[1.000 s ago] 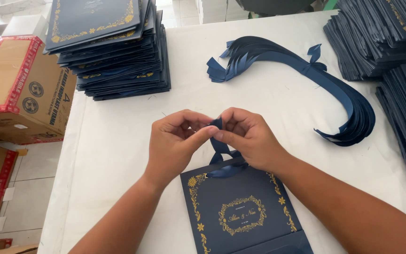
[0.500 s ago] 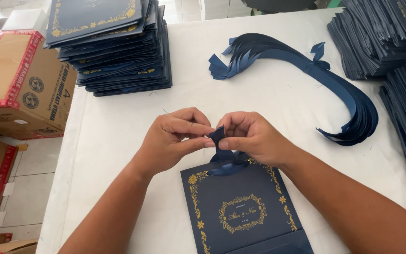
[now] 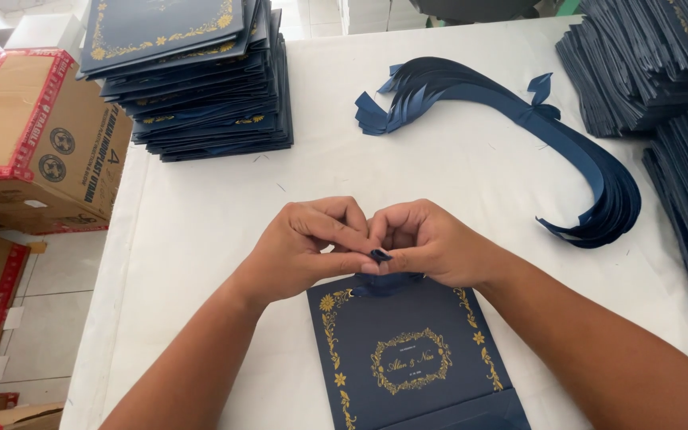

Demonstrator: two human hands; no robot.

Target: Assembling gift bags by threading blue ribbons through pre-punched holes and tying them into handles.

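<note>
Fingers (image 3: 336, 239) of both hands pinch the navy ribbon (image 3: 381, 256) at the top edge of the gold-printed card (image 3: 408, 362), apparently mid-knot; tightening needs a steady pull.

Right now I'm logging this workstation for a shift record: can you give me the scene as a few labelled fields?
left hand: pinching the navy ribbon with the right
right hand: fingertips on the same ribbon
under the hands: navy card with gold floral border
surface: white table
far left: stack of navy cards
centre right: bundle of loose navy ribbons
right edge: more navy stacks
off table, left: cardboard boxes
</note>
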